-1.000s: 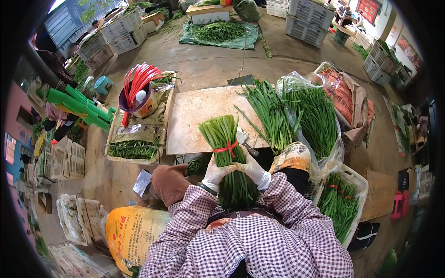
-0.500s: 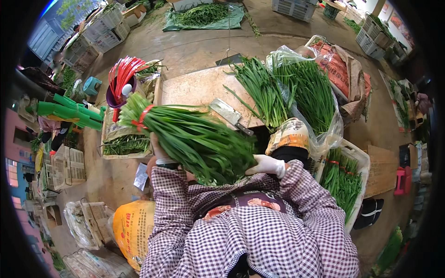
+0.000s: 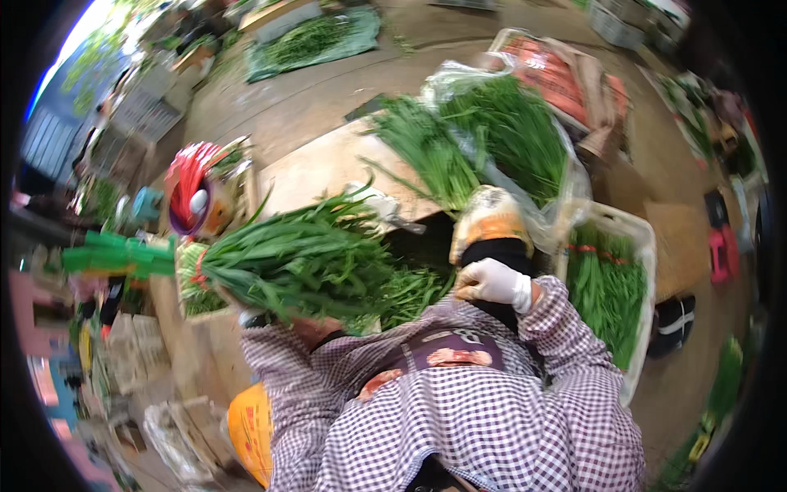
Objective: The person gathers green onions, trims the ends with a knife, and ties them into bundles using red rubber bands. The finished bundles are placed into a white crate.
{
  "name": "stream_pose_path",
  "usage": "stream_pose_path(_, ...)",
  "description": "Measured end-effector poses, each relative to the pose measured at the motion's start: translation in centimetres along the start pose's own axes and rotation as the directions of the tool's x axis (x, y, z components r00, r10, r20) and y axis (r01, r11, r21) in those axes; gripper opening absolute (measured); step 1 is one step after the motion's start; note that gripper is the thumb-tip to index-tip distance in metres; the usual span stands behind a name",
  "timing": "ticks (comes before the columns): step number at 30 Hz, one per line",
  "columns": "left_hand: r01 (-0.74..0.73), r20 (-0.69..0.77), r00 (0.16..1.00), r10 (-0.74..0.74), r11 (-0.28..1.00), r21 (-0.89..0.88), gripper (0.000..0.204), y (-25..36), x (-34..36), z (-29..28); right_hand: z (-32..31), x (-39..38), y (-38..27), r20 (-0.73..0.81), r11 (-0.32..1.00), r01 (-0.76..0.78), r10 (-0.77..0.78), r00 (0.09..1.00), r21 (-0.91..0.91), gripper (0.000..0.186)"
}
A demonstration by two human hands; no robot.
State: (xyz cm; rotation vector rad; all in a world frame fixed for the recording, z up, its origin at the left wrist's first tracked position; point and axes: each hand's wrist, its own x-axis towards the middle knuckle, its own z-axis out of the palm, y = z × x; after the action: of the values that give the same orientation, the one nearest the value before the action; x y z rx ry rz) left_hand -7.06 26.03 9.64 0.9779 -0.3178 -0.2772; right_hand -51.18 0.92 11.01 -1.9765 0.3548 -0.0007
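A thick bunch of garlic chives (image 3: 299, 254), bound near its pale stem ends with a red band, lies sideways across my left side. My left hand (image 3: 232, 298), mostly hidden beneath the stems, is closed around it. Its leaves spread rightward and look blurred. My right hand (image 3: 494, 283), in a white glove, is apart from the bunch, beside my knee (image 3: 492, 225), with fingers curled and nothing visible in them. Beyond the leaves, a cleaver (image 3: 381, 207) rests on the board (image 3: 307, 174), partly covered. Loose chives (image 3: 430, 156) lie at the board's right end.
A purple bucket (image 3: 179, 221) holds red ties (image 3: 190, 176) at the left. More chives (image 3: 512, 135) fill a clear plastic bag beyond my knee. On the right, a white crate (image 3: 648, 279) contains banded bunches. A red sack (image 3: 545, 78) stands at the far right.
My right hand has let go of the leaf end and moved right to my knee. The bunch has shifted left and down in my left hand. The view has turned.
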Motion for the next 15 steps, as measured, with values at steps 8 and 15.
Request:
stream_pose_path(8, 0.404, 0.409, 0.760, -0.506, 0.860, 0.312, 0.061, 3.1, -5.4, 7.2, 0.1, 4.5, -6.2, -0.606, 0.943, 0.330, -0.241, 0.758, 0.038, 0.084)
stream_pose_path(15, 0.468, 0.559, 0.568, -0.605, 0.795, 0.385, 0.062, -3.0, -10.4, 17.5, 6.8, 7.4, -8.0, -0.651, 0.429, 0.619, -0.089, 0.754, 0.658, 0.085)
